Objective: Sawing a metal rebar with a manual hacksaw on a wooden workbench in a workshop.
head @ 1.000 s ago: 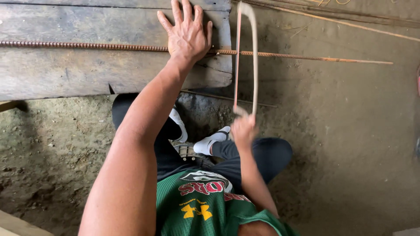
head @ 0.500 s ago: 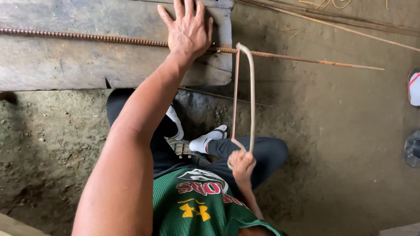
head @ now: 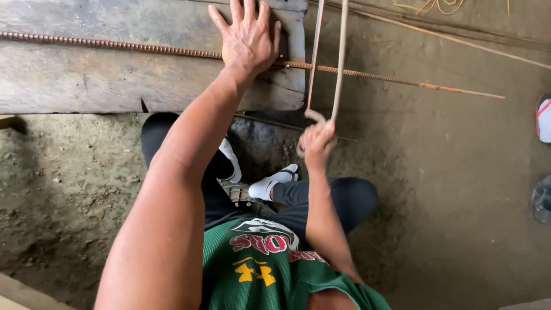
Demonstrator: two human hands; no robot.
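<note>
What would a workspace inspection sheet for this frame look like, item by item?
Surface: weathered wooden plank lying on a bare dirt floor.
Job's things: ribbed rusty steel bar lies along the plank, its far end jutting out past the plank edge; hacksaw crosses the bar just beyond that edge.
Clutter: thin rod on the floor beyond; white object and dark object at the right edge, too cropped to tell.
Grips: left hand flat, fingers spread, pressing the bar onto the plank; right hand closed on the hacksaw's handle end.
Cables: nothing seen.
Surroundings: person's own legs and white socks below the plank.
</note>
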